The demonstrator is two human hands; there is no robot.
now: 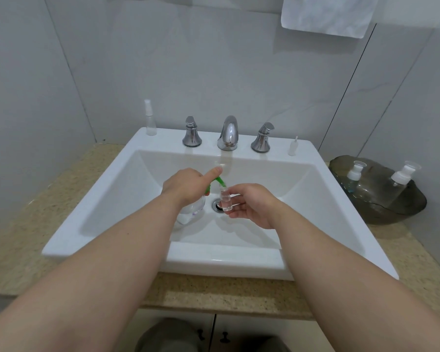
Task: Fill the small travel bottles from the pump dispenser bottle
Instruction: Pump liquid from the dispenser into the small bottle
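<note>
Over the white sink [302,158], my left hand [186,185] grips the clear pump dispenser bottle [192,210], with its forefinger stretched along the green pump head [220,182]. The green nozzle points down at the mouth of a small clear travel bottle [225,200], which my right hand [252,203] holds upright between thumb and fingers just above the drain. A tall capped travel spray bottle [150,118] stands on the sink's back left corner. A small white spray cap [293,146] stands on the back right ledge.
A chrome faucet [228,133] with two handles sits behind the basin. At the right, a dark glass bowl [391,212] on the speckled counter holds two more small pump bottles [354,174]. A white towel [325,15] hangs above.
</note>
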